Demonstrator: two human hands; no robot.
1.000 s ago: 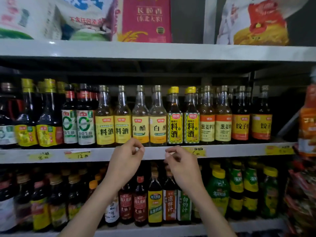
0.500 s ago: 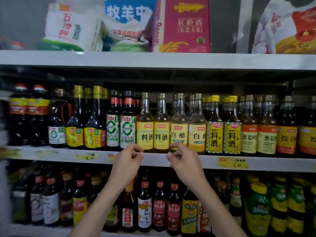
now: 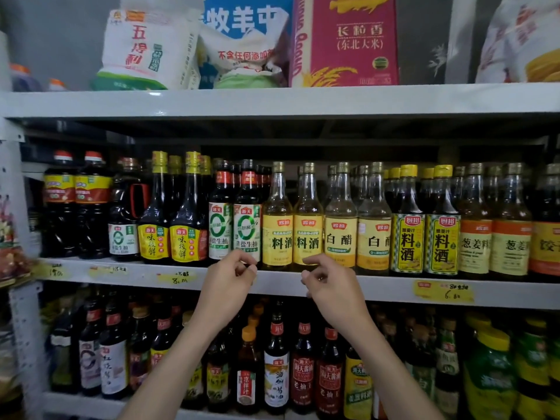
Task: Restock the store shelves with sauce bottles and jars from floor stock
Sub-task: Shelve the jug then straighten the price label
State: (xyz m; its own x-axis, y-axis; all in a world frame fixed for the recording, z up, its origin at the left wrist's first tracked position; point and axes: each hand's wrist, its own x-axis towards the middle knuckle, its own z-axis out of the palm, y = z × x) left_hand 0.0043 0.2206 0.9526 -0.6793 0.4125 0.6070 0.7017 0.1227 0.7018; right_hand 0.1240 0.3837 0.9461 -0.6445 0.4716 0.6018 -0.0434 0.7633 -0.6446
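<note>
The left hand [image 3: 227, 286] and right hand [image 3: 331, 287] are up mid-frame, just in front of the middle shelf [image 3: 394, 287]. The left grip is curled together and the right grip is a little apart. Both hold nothing. The yellow-label bottles [image 3: 277, 234] stand at the shelf edge just above. A bump could tip one off and break it. The row looks full, so squeezing more in may push bottles out.
</note>
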